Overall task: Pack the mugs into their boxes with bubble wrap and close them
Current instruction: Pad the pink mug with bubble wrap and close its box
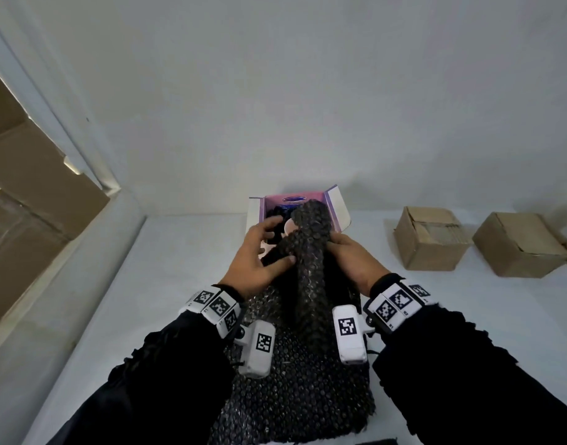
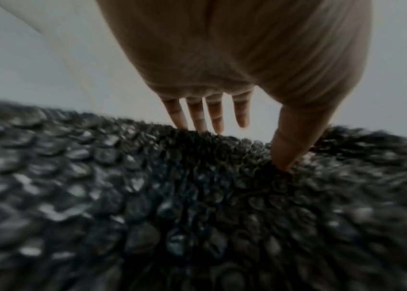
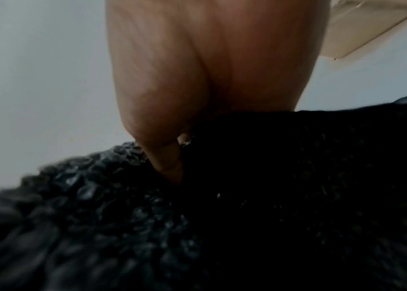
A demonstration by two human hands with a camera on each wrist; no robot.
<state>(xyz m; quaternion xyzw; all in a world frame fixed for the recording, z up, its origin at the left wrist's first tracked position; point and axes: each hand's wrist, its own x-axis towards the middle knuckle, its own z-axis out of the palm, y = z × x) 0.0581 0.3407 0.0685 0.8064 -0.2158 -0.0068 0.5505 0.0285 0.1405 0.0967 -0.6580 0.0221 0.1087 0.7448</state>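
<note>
A long sheet of black bubble wrap [image 1: 308,380] lies on the white table and rises in a fold toward an open purple-and-white box [image 1: 337,207] at the far end. A pale piece of the mug [image 1: 288,231] shows between the wrap and the box; the rest is hidden. My left hand [image 1: 259,255] reaches over the wrap beside the mug, fingers fairly straight. Its thumb [image 2: 289,147] presses into the bubble wrap [image 2: 147,196]. My right hand [image 1: 353,258] grips the fold from the right. The right wrist view shows that hand [image 3: 197,69] dug into the bubble wrap [image 3: 97,216], fingers hidden.
Two closed brown cardboard boxes [image 1: 431,239] [image 1: 520,245] stand on the table [image 1: 147,284] at the right. Large flattened cardboard [image 1: 28,187] leans beyond the table's left edge. A white wall rises right behind the open box.
</note>
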